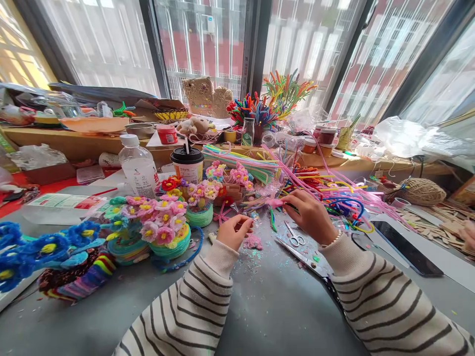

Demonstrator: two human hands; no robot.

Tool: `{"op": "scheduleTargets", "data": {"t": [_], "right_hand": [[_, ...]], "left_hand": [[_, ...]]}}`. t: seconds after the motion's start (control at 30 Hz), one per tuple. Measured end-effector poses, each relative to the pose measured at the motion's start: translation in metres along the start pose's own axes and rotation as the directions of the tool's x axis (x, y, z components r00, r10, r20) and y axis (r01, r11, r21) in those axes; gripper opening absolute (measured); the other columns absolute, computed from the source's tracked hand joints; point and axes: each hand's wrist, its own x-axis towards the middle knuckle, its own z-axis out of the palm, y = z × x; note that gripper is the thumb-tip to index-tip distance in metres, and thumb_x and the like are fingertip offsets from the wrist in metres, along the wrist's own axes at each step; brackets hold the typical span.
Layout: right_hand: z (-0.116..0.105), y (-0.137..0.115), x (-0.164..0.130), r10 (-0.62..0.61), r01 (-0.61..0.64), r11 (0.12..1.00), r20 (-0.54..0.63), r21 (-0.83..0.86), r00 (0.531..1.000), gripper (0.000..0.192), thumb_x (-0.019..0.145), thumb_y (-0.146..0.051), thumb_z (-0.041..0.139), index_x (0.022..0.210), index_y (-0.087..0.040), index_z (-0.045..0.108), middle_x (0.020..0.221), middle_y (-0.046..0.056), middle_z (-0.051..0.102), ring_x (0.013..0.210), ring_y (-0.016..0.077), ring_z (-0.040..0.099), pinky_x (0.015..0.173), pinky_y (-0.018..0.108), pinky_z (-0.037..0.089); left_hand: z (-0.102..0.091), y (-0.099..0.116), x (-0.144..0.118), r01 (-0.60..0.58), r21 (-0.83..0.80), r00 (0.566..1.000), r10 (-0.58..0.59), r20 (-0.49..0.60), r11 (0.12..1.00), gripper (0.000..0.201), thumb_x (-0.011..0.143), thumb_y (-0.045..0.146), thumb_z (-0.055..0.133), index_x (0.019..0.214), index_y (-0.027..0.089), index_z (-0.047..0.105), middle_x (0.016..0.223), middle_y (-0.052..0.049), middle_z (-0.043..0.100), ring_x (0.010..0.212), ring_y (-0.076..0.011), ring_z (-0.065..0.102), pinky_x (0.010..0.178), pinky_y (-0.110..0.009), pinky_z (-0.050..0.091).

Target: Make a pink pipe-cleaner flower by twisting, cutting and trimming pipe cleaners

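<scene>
My right hand (310,213) pinches a pink fuzzy pipe-cleaner piece (274,202) between thumb and fingertips, just above the table. My left hand (234,231) is closed, thumb against the fingers; what it holds, if anything, is too small to make out. Beneath and between the hands lie a pink fluffy bit (253,242) and scattered glitter. Small white-handled scissors (296,238) and larger scissors (309,262) rest by my right wrist. Left of my left hand stand pots of pipe-cleaner flowers, the nearest with pink blooms (164,218).
Loose pink pipe cleaners (334,185) spread behind my right hand. A plastic bottle (138,165) and a lidded cup (187,163) stand behind the flowers. A phone (406,247), a twine ball (423,191) and wooden sticks lie right. Another person's hand (468,233) shows at the right edge.
</scene>
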Motion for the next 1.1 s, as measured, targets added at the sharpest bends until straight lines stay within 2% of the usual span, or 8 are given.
{"op": "scheduleTargets", "data": {"t": [0.1, 0.2, 0.27, 0.37, 0.47, 0.7, 0.93, 1.1], "right_hand": [[-0.026, -0.022, -0.005, 0.248, -0.221, 0.919, -0.043, 0.328, 0.968, 0.017, 0.074, -0.027, 0.043, 0.081, -0.016, 0.052, 0.073, 0.004, 0.051, 0.062, 0.0116, 0.046, 0.054, 0.023, 0.037], [-0.034, -0.045, -0.009, 0.323, -0.365, 0.671, 0.189, 0.645, 0.927, 0.021, 0.071, -0.032, 0.045, 0.082, -0.016, 0.052, 0.072, 0.003, 0.053, 0.061, 0.0111, 0.047, 0.048, 0.02, 0.036], [-0.029, -0.054, -0.011, 0.325, -0.429, 0.528, 0.292, 0.733, 0.899, 0.02, 0.069, -0.033, 0.048, 0.079, -0.016, 0.053, 0.069, 0.002, 0.054, 0.061, 0.0108, 0.047, 0.049, 0.02, 0.036], [-0.012, -0.058, -0.014, 0.301, -0.491, 0.41, 0.394, 0.768, 0.868, 0.017, 0.067, -0.031, 0.051, 0.071, -0.015, 0.055, 0.063, 0.0, 0.053, 0.056, 0.0092, 0.045, 0.048, 0.02, 0.033], [0.003, -0.057, -0.017, 0.242, -0.527, 0.347, 0.469, 0.775, 0.849, 0.016, 0.066, -0.031, 0.052, 0.064, -0.015, 0.055, 0.055, -0.002, 0.051, 0.05, 0.0082, 0.043, 0.046, 0.019, 0.03], [0.015, -0.054, -0.024, 0.259, -0.565, 0.302, 0.504, 0.768, 0.824, 0.018, 0.065, -0.033, 0.052, 0.063, -0.015, 0.055, 0.049, -0.004, 0.047, 0.044, 0.0063, 0.037, 0.041, 0.019, 0.026], [0.025, -0.054, -0.026, 0.357, -0.546, 0.257, 0.447, 0.797, 0.82, 0.018, 0.063, -0.032, 0.055, 0.058, -0.015, 0.051, 0.048, -0.005, 0.042, 0.043, 0.0052, 0.033, 0.039, 0.018, 0.023], [0.032, -0.061, -0.027, 0.45, -0.516, 0.012, 0.456, 0.857, 0.768, 0.018, 0.065, -0.033, 0.053, 0.063, -0.016, 0.05, 0.047, -0.006, 0.04, 0.039, 0.0044, 0.031, 0.038, 0.018, 0.023]], "left_hand": [[-0.002, 0.007, -0.001, -0.019, -0.15, 1.0, 0.022, 0.017, 0.989, 0.022, 0.061, 0.03, 0.053, 0.074, 0.012, 0.055, 0.068, -0.005, 0.058, 0.062, -0.0139, 0.056, 0.055, -0.024, 0.045], [-0.004, 0.012, -0.003, 0.01, -0.33, 0.995, 0.024, 0.1, 0.944, 0.024, 0.061, 0.029, 0.054, 0.077, 0.012, 0.056, 0.07, -0.005, 0.06, 0.066, -0.0131, 0.056, 0.059, -0.023, 0.045], [-0.005, 0.014, -0.004, 0.043, -0.433, 0.986, 0.032, 0.166, 0.901, 0.025, 0.06, 0.031, 0.055, 0.076, 0.012, 0.058, 0.067, -0.004, 0.061, 0.064, -0.0123, 0.056, 0.059, -0.023, 0.045], [-0.002, 0.014, -0.006, 0.112, -0.506, 0.972, 0.011, 0.233, 0.855, 0.027, 0.054, 0.032, 0.06, 0.073, 0.012, 0.059, 0.06, -0.001, 0.06, 0.056, -0.0116, 0.056, 0.055, -0.024, 0.045], [0.001, 0.014, -0.008, 0.197, -0.422, 0.959, -0.084, 0.27, 0.885, 0.027, 0.049, 0.027, 0.065, 0.07, 0.011, 0.06, 0.058, 0.0, 0.06, 0.053, -0.0117, 0.055, 0.053, -0.024, 0.045], [0.002, 0.013, -0.007, 0.355, -0.306, 0.918, -0.267, 0.294, 0.883, 0.028, 0.046, 0.03, 0.065, 0.064, 0.009, 0.061, 0.05, -0.002, 0.06, 0.048, -0.0133, 0.056, 0.05, -0.025, 0.046], [0.003, 0.007, -0.004, 0.358, -0.294, 0.918, -0.277, 0.284, 0.886, 0.023, 0.047, 0.03, 0.064, 0.053, 0.009, 0.056, 0.041, 0.0, 0.056, 0.038, -0.0091, 0.052, 0.041, -0.02, 0.044], [0.003, 0.007, -0.002, 0.362, -0.436, 0.931, -0.293, 0.219, 0.824, 0.024, 0.047, 0.028, 0.066, 0.06, 0.009, 0.057, 0.05, -0.002, 0.06, 0.045, -0.0101, 0.056, 0.048, -0.02, 0.047]]}}
